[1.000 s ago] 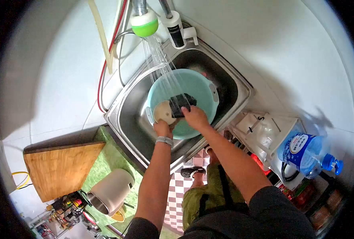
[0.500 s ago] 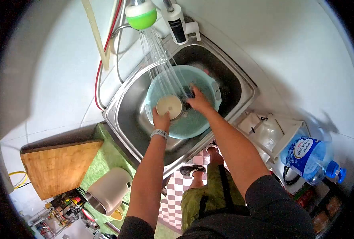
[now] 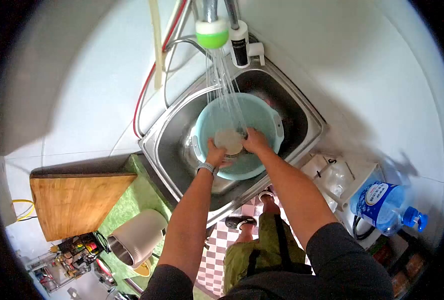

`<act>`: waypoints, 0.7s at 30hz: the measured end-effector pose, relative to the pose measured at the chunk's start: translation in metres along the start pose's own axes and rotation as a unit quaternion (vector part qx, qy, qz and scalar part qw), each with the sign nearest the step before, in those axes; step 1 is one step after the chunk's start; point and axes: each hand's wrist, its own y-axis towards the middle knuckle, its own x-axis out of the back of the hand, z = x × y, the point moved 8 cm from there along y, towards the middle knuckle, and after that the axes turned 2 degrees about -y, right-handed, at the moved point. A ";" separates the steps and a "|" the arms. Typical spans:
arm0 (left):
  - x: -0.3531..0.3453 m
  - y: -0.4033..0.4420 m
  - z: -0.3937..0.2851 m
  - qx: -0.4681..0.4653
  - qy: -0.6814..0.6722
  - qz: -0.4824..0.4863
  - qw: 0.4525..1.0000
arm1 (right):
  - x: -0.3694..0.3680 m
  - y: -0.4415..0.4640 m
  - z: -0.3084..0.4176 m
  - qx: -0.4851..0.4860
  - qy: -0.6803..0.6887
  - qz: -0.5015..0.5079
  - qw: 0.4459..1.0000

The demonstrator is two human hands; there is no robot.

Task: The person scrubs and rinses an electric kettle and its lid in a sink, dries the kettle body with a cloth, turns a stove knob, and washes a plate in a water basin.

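Cream bowl [image 3: 229, 143] clears basin rim [image 3: 280, 134]; left hand [image 3: 215, 153] grips edge, right hand's [image 3: 255, 142] hold unclear.

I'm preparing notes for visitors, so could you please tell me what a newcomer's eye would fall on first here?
Probably the round pale-turquoise basin, standing in the silver metal sink. Above it, the white-and-green spray head sends water down towards the round cream bowl in the left hand's fingers.

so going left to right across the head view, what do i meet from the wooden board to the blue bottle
Wooden board → left hand → pale round dish → right hand → blue bottle.
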 end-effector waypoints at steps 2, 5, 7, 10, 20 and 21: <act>0.007 -0.013 0.002 0.002 -0.047 0.021 0.999 | 0.008 -0.003 -0.001 0.001 0.014 0.015 1.000; 0.017 -0.022 0.016 0.021 -0.181 0.062 0.981 | 0.029 -0.017 -0.008 -0.047 0.157 -0.034 0.986; 0.015 -0.033 0.026 0.081 -0.310 0.100 0.942 | 0.066 -0.043 0.008 -0.027 -0.071 -0.138 0.987; 0.009 -0.051 0.016 0.064 -0.321 0.120 0.937 | 0.095 -0.093 0.062 0.148 -0.023 -0.114 0.982; 0.004 -0.107 -0.080 0.002 -0.001 0.067 0.998 | 0.108 -0.101 0.090 0.018 0.369 0.026 0.929; 0.009 -0.110 -0.090 -0.047 0.059 0.018 0.997 | 0.087 -0.097 0.078 -0.090 0.539 0.075 0.834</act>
